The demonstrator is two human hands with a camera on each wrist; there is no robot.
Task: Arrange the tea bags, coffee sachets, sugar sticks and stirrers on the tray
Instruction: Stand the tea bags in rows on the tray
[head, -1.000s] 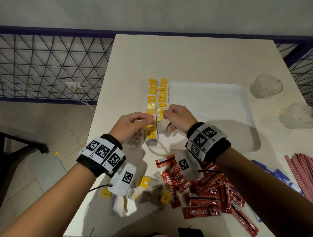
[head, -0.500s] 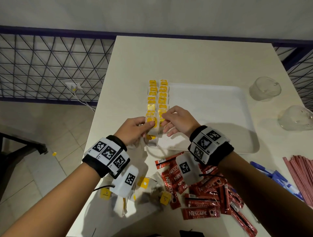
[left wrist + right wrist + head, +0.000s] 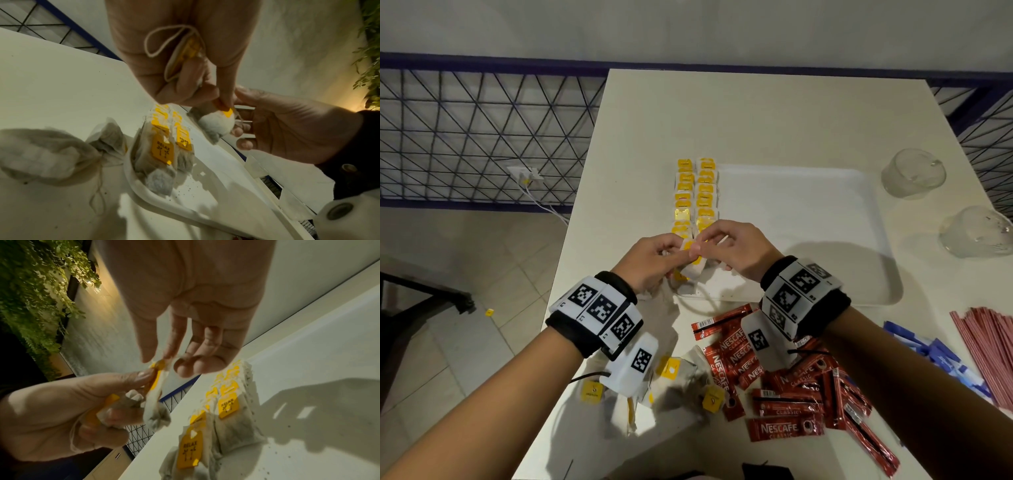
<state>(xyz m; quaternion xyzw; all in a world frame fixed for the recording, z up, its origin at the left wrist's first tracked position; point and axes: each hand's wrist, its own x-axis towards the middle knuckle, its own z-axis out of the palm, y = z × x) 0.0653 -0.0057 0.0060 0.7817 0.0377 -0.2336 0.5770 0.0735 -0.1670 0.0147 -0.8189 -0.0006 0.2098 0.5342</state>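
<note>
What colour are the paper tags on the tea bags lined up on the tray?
Yellow, with black print. The tags on the tea bags show best in the right wrist view.

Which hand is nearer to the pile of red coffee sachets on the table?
Right. The right hand is above the tray's near edge, just beyond the coffee sachets. The left hand is further to their left.

Café-like terrace: railing, plant wall, glasses.

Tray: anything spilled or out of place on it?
Yes. Dark specks, likely tea dust, dot the white tray floor beside the nearest tea bags in the rows. A tea bag also lies just outside the tray's rim on the table.
</note>
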